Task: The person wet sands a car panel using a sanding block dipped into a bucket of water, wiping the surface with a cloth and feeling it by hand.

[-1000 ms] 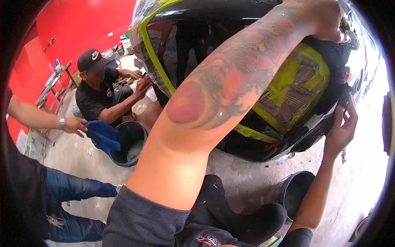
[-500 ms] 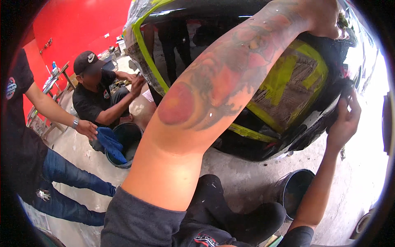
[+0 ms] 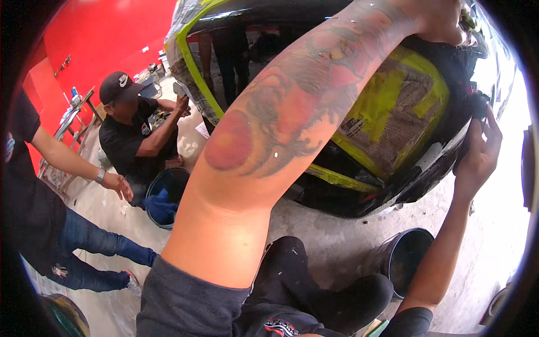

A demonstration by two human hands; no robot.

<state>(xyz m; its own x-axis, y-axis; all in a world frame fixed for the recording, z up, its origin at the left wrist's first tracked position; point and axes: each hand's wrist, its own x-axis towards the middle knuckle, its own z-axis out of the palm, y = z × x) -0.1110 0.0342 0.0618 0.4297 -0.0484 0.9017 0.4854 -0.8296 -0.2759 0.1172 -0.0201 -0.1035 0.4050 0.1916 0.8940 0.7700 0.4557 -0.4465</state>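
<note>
My tattooed left arm reaches diagonally across a black car body point(image 3: 264, 17) to the top right, where my left hand point(image 3: 443, 22) is closed on something greenish and mostly hidden, against the body. At the right edge of the car, my right hand point(image 3: 477, 146) grips a dark pad point(image 3: 478, 106) held to the black surface. Yellow-green masking tape point(image 3: 199, 92) lines panels of the car, and a taped, covered opening point(image 3: 410, 101) lies between my two hands.
A crouching co-worker point(image 3: 129, 129) works at the car's left. A standing person point(image 3: 45, 202) is nearer, beside a bucket point(image 3: 182, 177) holding a blue cloth point(image 3: 163, 208). Another bucket point(image 3: 404, 236) stands by my knee on the concrete floor point(image 3: 331, 253). A red wall point(image 3: 95, 33) is behind.
My right hand has moved up along the car's edge with the pad. The standing person has let go of the blue cloth, which now lies down in the bucket.
</note>
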